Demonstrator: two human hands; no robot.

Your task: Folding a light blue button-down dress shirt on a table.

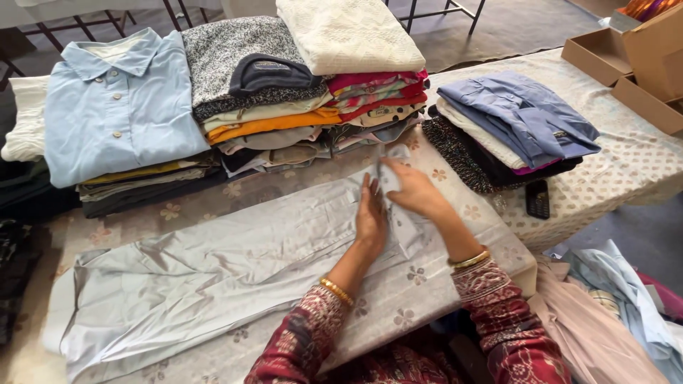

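Patterned cloth with small flower prints covers the bench (626, 163), giving a clean, soft bed for the garments spread and stacked on it. Across the near half lies a pale grey satin garment (213, 270), spread flat and long, so its seams and edges can be lined up. The left hand (371, 217) rests on it palm down with fingers straight and together, pinning the fabric so it cannot slide on its slippery face. Just beside it, the right hand (415, 190) bends over the garment's upper edge, fingers curled on a small fold of the cloth near the collar end (whether it pinches that fold or only presses it, I cannot tell).

Along the far edge stand folded piles: a light blue shirt (117, 107) tops the left stack, a speckled grey knit (242, 53) and a cream textured piece (348, 32) top the middle ones, kept out of the working space. To the right, a blue folded shirt (519, 117) sits on a smaller pile, with a black mobile phone (538, 198) near it and open cardboard boxes (626, 60) at the corner.
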